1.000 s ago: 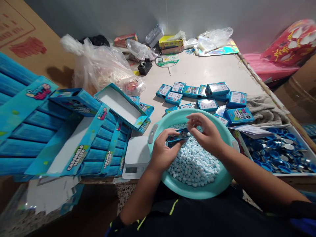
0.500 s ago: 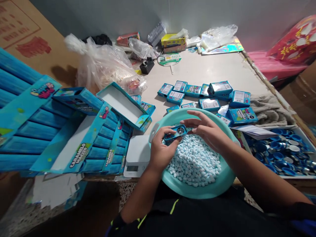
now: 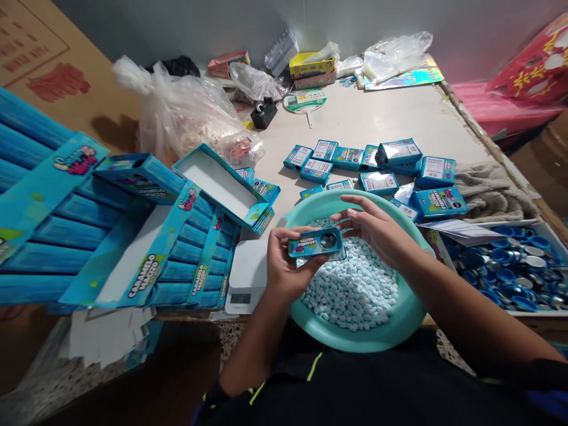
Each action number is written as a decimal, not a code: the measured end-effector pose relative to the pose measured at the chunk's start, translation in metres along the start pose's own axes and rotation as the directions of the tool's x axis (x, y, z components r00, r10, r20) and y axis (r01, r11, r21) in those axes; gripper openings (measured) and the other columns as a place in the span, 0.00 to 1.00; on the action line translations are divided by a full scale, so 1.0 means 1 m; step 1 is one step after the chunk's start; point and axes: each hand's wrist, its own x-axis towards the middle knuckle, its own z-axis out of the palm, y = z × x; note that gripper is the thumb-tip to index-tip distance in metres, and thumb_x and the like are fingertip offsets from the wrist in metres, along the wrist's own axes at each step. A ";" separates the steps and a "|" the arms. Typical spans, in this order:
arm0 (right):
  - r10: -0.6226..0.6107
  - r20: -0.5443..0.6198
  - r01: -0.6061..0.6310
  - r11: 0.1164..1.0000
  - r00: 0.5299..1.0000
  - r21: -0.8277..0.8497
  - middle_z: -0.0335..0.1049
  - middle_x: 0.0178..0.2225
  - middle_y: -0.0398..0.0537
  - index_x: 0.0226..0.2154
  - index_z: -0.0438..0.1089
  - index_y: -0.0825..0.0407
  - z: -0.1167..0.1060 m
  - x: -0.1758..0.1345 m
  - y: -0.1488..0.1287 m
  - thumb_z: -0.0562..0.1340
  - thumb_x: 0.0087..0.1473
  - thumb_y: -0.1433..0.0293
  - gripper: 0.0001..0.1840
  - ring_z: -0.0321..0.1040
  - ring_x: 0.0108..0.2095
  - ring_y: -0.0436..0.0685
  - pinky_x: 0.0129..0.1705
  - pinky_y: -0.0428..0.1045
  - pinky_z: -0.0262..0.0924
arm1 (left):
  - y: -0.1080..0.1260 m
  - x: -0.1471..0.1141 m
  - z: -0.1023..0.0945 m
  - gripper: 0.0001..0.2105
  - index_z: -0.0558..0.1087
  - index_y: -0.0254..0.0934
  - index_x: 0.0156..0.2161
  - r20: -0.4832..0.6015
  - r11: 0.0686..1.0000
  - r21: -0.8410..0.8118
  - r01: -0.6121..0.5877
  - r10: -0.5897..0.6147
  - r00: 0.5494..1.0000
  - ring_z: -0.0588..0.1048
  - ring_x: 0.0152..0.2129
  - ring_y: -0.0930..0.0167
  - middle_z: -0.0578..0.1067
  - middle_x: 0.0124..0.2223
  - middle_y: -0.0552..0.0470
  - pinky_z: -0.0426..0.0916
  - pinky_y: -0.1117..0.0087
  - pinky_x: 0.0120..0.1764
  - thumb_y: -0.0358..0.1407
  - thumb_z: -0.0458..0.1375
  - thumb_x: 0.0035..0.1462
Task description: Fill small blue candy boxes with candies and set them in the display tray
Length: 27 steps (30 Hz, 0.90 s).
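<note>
Held in my left hand point(image 3: 284, 272) is a small blue candy box point(image 3: 309, 244), its printed side with a round dark opening turned up. Thumb and fingers grip it by its left part. My right hand point(image 3: 377, 232) hovers just right of the box, fingers spread and holding nothing that I can see. Both hands are over a turquoise basin point(image 3: 355, 342) full of small pale blue and white candies point(image 3: 350, 299). A white digital scale point(image 3: 248, 266) stands against the basin's left side.
Several blue candy boxes point(image 3: 317, 170) lie beyond the basin. At right, a white tray point(image 3: 550, 313) holds many blue caps point(image 3: 506, 275), beside a grey cloth point(image 3: 492, 189). Blue display cartons point(image 3: 133, 236) are stacked at left. Plastic bags point(image 3: 186, 112) and a tape dispenser point(image 3: 264, 113) sit farther back.
The box in my left hand has tilted so its printed face shows more, and it sits slightly lower. My right hand stays close by with fingers spread. The view has shifted slightly.
</note>
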 end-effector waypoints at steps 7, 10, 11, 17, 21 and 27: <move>0.018 0.009 -0.017 0.999 1.000 -0.037 0.77 0.47 0.54 0.58 0.63 0.47 0.001 0.001 0.000 0.59 0.63 0.60 0.22 0.76 0.44 0.61 0.44 0.57 0.71 | 0.001 0.000 -0.003 0.32 0.63 0.45 0.50 0.077 0.999 -0.032 0.038 -0.035 0.996 0.83 0.38 0.64 0.81 0.46 0.48 0.80 0.66 0.38 0.49 0.74 0.47; -0.045 0.017 0.048 0.981 0.999 -0.189 0.76 0.46 0.54 0.55 0.66 0.47 0.001 0.000 0.003 0.58 0.64 0.59 0.19 0.75 0.44 0.62 0.45 0.58 0.71 | 0.001 -0.002 0.000 0.30 0.64 0.44 0.50 -0.003 0.999 0.049 0.019 -0.019 1.000 0.83 0.36 0.66 0.81 0.45 0.48 0.80 0.66 0.38 0.50 0.73 0.48; -0.084 0.018 0.086 0.953 0.996 -0.289 0.75 0.47 0.54 0.53 0.68 0.47 0.001 0.000 0.005 0.58 0.65 0.59 0.18 0.75 0.45 0.62 0.45 0.59 0.70 | 0.002 -0.003 0.000 0.29 0.65 0.44 0.49 -0.029 0.997 0.082 0.005 -0.003 1.000 0.83 0.36 0.66 0.81 0.45 0.48 0.80 0.66 0.38 0.50 0.73 0.48; -0.270 0.123 0.263 0.580 0.955 -0.771 0.63 0.61 0.60 0.58 0.70 0.48 0.003 -0.005 0.020 0.61 0.63 0.60 0.22 0.72 0.50 0.67 0.52 0.63 0.68 | 0.015 -0.010 -0.029 0.17 0.70 0.41 0.39 -0.144 0.808 0.520 -0.276 0.401 0.905 0.81 0.44 0.65 0.80 0.46 0.51 0.78 0.60 0.47 0.35 0.73 0.49; -0.141 0.246 0.283 0.421 0.959 -0.862 0.59 0.64 0.64 0.60 0.68 0.50 0.001 -0.007 0.026 0.63 0.61 0.61 0.26 0.71 0.52 0.71 0.53 0.65 0.69 | 0.016 -0.020 -0.068 0.16 0.70 0.39 0.36 -0.317 0.651 0.750 -0.116 0.508 0.801 0.81 0.43 0.64 0.80 0.45 0.48 0.77 0.61 0.45 0.37 0.74 0.48; 0.120 0.473 0.440 0.225 0.873 -0.869 0.62 0.63 0.67 0.59 0.71 0.53 0.002 -0.013 0.042 0.70 0.53 0.65 0.31 0.66 0.58 0.77 0.56 0.67 0.66 | -0.005 -0.036 -0.102 0.20 0.63 0.41 0.28 -0.424 0.559 0.815 0.153 0.393 0.816 0.80 0.45 0.61 0.81 0.45 0.46 0.73 0.59 0.49 0.42 0.73 0.49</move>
